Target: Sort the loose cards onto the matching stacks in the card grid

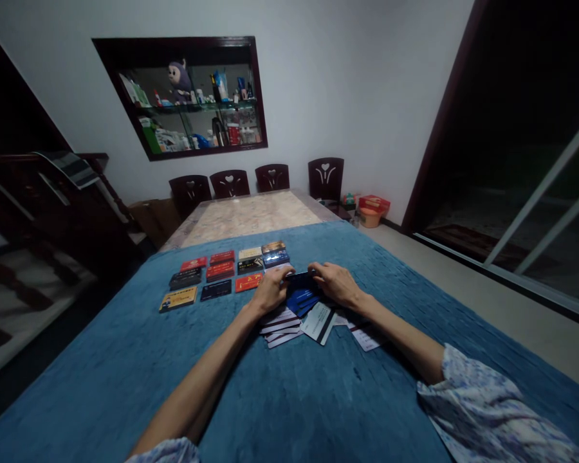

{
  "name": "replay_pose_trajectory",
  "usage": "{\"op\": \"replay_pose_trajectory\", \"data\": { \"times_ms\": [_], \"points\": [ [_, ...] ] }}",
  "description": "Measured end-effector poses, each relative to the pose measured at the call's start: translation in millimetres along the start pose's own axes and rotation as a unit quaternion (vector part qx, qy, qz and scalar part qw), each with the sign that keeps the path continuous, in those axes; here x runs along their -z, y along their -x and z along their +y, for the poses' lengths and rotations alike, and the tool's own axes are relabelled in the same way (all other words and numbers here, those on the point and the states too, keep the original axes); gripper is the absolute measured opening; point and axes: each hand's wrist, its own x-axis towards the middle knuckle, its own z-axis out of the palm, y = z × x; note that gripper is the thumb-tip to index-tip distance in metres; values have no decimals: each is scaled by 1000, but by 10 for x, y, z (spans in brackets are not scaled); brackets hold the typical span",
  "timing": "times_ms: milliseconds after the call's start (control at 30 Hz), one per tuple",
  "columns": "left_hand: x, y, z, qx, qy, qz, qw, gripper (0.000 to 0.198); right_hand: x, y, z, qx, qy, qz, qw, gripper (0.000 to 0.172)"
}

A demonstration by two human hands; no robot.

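Between my two hands is a dark card or small stack of cards [301, 278], held by its short ends. My left hand [272, 289] is closed on the left end, and my right hand [338, 283] grips the right end. Just below lie loose blue cards [302, 301], a grey card with a black stripe [319, 323] and white striped cards [280, 326], overlapping on the cloth. Left of my hands sit several card stacks in rows: a yellow one [178, 298], a dark blue one [216, 290], a red one [248, 282] and others behind.
A blue cloth [125, 360] covers the near part of the table; its bare far end [251, 215] looks like stone. Dark chairs [325, 178] stand behind it. A wall shelf [197, 103] holds bottles and a plush toy. An orange tub [369, 217] stands on the floor at right.
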Motion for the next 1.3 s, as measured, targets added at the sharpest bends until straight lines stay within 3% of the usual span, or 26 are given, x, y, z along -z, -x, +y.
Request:
{"op": "replay_pose_trajectory", "data": {
  "times_ms": [133, 333, 700, 833, 1067, 1300],
  "points": [
    [24, 24, 54, 12, -58, -23, 998, 34, -14, 2, -13, 1, 19, -19, 1000, 33],
    [58, 38, 181, 22, -114, -60, 991, 38, -20, 7, -33, 5, 40, -41, 998, 45],
    [42, 7, 111, 38, -91, 13, 995, 40, -34, -20, -68, 38, 54, 1, 998, 65],
    [69, -11, 151, 45, -82, 16, 996, 40, -46, -30, -77, 31, 58, 15, 998, 64],
    [107, -5, 186, 50, -96, -19, 994, 59, 7, -60, -92, 14, 44, 6, 999, 61],
    [248, -69, 169, 88, -167, -30, 982, 56, 132, -324, -153, 21, 54, -32, 998, 59]
  ]
}}
